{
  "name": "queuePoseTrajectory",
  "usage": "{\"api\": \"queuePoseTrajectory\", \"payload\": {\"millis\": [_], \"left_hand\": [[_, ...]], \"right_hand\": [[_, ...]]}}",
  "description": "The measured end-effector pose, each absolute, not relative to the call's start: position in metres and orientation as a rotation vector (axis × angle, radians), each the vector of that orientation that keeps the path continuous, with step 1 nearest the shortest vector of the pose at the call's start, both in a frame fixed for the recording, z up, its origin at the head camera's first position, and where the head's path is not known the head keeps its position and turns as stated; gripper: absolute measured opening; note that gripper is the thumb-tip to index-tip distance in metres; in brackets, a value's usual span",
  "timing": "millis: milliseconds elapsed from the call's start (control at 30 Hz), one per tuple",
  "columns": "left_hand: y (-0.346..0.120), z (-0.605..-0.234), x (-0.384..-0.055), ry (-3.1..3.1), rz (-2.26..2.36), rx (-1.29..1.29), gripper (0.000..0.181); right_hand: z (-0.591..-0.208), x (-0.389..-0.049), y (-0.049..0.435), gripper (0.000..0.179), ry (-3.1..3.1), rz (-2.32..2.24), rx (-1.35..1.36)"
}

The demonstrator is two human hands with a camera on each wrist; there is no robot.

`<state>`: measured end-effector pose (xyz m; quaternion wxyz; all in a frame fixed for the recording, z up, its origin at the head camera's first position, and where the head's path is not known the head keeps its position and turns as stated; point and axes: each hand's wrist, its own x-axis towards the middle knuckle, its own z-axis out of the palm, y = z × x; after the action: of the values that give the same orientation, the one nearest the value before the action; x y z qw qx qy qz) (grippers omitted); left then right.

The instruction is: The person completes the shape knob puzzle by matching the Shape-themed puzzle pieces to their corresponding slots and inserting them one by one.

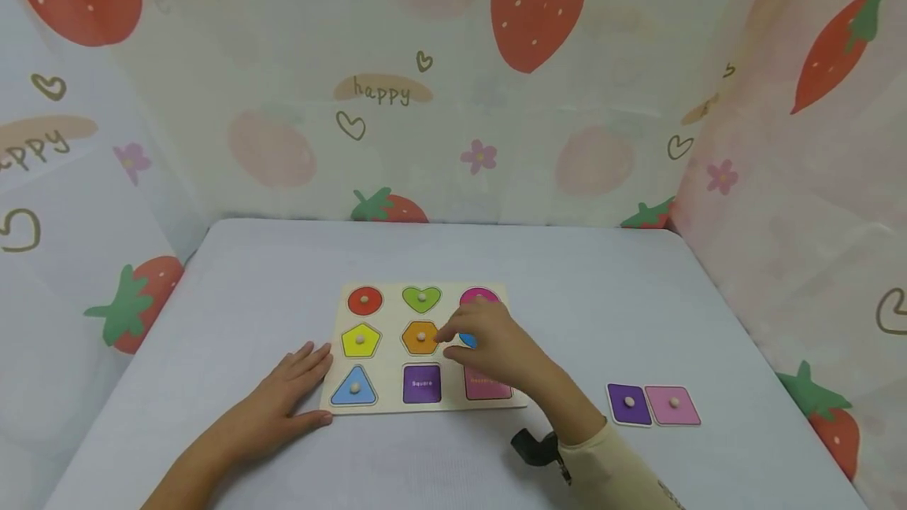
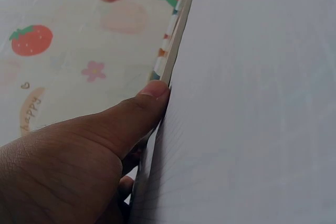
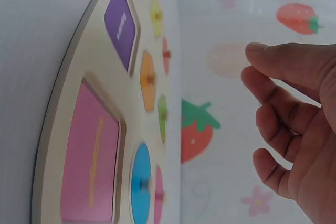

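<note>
A wooden knob puzzle board (image 1: 390,396) lies flat on the table. Its left edge is touched by my left hand (image 1: 276,396), whose fingers are stretched out; in the left wrist view the thumb (image 2: 155,88) lies along that edge. Above the board's right side hovers my right hand (image 1: 496,341), fingers loosely bent and holding nothing, partly hiding a blue piece (image 3: 140,198) and a magenta piece (image 1: 478,293). Knobbed pieces fill most places, among them an orange hexagon (image 1: 414,337). The purple square recess (image 1: 421,392) and pink recess (image 3: 84,156) show printed words, without knobbed pieces.
Right of the board, a purple square piece (image 1: 629,413) and a pink piece (image 1: 673,413) lie side by side on the white tabletop (image 1: 602,297). A black device (image 1: 534,447) sits by my right wrist. Strawberry-print cloth (image 1: 439,132) encloses the table's back and sides.
</note>
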<state>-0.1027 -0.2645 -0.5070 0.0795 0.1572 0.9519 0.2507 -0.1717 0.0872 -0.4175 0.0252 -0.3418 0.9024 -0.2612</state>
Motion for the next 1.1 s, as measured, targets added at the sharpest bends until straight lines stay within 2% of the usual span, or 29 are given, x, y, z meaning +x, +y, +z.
{"api": "queuePoseTrajectory", "payload": {"millis": [167, 600, 1100], "left_hand": [[-0.264, -0.508, -0.103, 2.846, 0.743, 0.466, 0.095], [-0.263, -0.511, -0.102, 2.837, 0.769, 0.470, 0.096], [-0.266, -0.510, -0.101, 2.841, 0.808, 0.487, 0.095]], "right_hand": [[-0.419, -0.167, 0.119, 0.015, 2.874, -0.822, -1.060], [-0.421, -0.150, 0.195, 0.025, 3.034, -0.911, -0.987], [-0.444, -0.151, 0.252, 0.029, 3.052, -1.025, -0.866]]}}
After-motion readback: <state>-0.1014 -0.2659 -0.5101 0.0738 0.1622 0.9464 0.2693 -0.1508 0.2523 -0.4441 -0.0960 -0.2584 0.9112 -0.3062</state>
